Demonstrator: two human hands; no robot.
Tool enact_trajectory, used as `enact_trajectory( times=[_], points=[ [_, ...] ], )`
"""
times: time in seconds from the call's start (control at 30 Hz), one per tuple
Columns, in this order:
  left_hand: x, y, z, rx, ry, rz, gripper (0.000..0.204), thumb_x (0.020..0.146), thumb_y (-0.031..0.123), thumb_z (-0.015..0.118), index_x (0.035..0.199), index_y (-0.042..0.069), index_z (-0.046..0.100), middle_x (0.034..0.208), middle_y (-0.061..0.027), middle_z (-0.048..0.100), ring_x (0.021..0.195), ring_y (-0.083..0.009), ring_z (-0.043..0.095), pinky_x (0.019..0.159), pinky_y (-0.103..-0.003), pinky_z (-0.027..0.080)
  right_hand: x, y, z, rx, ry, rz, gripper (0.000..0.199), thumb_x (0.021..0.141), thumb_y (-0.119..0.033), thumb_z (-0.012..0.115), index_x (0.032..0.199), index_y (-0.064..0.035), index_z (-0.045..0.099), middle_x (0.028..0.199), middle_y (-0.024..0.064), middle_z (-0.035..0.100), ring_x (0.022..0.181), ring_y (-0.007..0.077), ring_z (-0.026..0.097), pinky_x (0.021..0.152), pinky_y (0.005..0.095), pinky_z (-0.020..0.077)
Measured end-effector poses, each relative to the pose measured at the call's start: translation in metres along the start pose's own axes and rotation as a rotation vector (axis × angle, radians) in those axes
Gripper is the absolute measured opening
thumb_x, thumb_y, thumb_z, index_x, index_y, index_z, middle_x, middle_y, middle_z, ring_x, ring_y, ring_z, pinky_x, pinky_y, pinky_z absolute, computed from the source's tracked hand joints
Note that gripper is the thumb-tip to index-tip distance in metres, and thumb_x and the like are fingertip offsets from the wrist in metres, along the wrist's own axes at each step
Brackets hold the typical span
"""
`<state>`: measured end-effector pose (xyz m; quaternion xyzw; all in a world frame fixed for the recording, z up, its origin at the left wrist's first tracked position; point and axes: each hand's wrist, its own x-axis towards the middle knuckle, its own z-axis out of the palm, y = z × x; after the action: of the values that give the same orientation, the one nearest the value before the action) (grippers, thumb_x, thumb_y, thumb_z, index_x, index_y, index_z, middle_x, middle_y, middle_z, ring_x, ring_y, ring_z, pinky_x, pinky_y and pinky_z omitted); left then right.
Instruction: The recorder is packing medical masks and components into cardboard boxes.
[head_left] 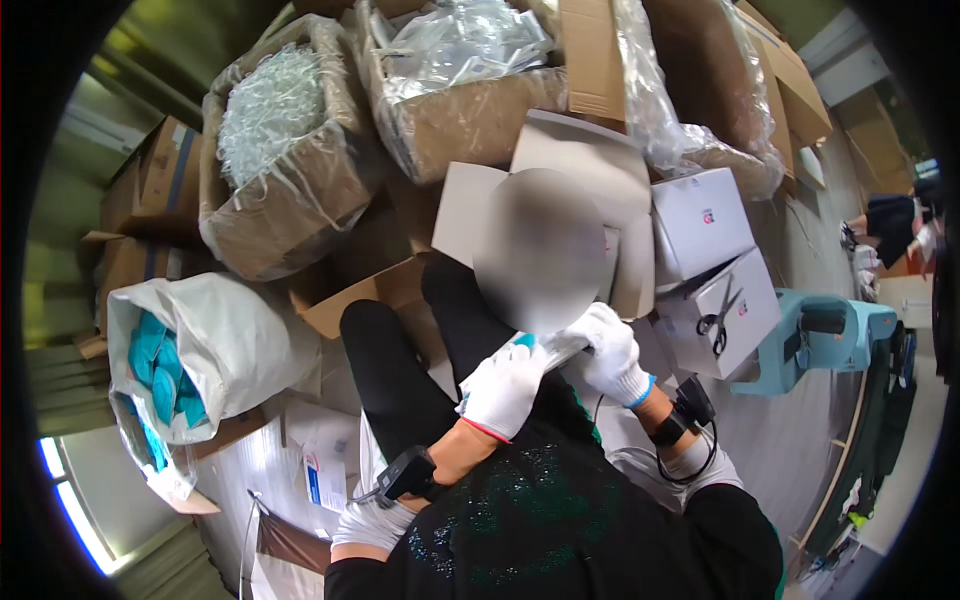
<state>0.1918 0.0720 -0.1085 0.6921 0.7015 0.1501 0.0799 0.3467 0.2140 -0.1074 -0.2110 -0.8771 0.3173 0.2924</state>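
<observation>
Both my hands wear white knit gloves and meet above my lap. My left hand [503, 390] is closed on one side of a pale, crumpled, film-like piece [563, 346]. A small bit of teal shows by its fingertips. The fingers of my right hand [614, 358] pinch the other side of this piece. Just beyond the hands, an open white carton [630, 255] stands with its flaps raised. A round blurred patch hides much of its inside and the far edge of the held piece.
At left, a white sack [245, 335] holds teal pieces [165, 375]. Large cartons at the back hold whitish strands [270, 115] and clear plastic bags [470, 45]. Black scissors [722, 322] lie on stacked white boxes [705, 225], beside a teal plastic stool [830, 340]. Another person [895, 230] is far right.
</observation>
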Motion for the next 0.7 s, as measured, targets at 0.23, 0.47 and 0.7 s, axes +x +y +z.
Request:
enact_trajectory(
  times=[0.23,0.47,0.7],
  points=[
    [-0.009,-0.002,-0.004,-0.099,0.016,0.002,0.029,0.083,0.014,0.060,0.112,0.008,0.063,0.082,-0.0073,0.057,0.079,-0.0249,0.063,0.066,-0.037,0.051,-0.032,0.027,-0.068,-0.364,0.386,0.445,0.023,0.080,-0.001,0.070,0.103,-0.0034,0.068,0.099,0.0162,0.069,0.093,0.0320,0.068,0.084,0.0388,0.0541],
    [-0.013,-0.001,0.007,-0.085,0.025,0.050,0.031,0.082,0.017,0.063,0.111,0.007,0.064,0.082,-0.0075,0.057,0.079,-0.0244,0.063,0.066,-0.038,0.052,-0.080,0.075,-0.142,-0.865,0.188,1.397,0.055,0.076,-0.045,0.073,0.114,-0.0072,0.058,0.119,0.0179,0.062,0.103,0.0352,0.065,0.089,0.0473,0.0512],
    [-0.023,-0.003,0.014,-0.094,0.110,0.113,0.040,0.078,0.013,0.065,0.116,0.001,0.065,0.082,-0.0115,0.059,0.074,-0.0286,0.062,0.065,-0.042,0.051,-0.096,0.099,-0.139,-0.907,0.088,1.444,0.051,0.078,-0.035,0.069,0.118,-0.0068,0.054,0.117,0.0214,0.061,0.109,0.0391,0.063,0.090,0.0494,0.0508]
  ],
)
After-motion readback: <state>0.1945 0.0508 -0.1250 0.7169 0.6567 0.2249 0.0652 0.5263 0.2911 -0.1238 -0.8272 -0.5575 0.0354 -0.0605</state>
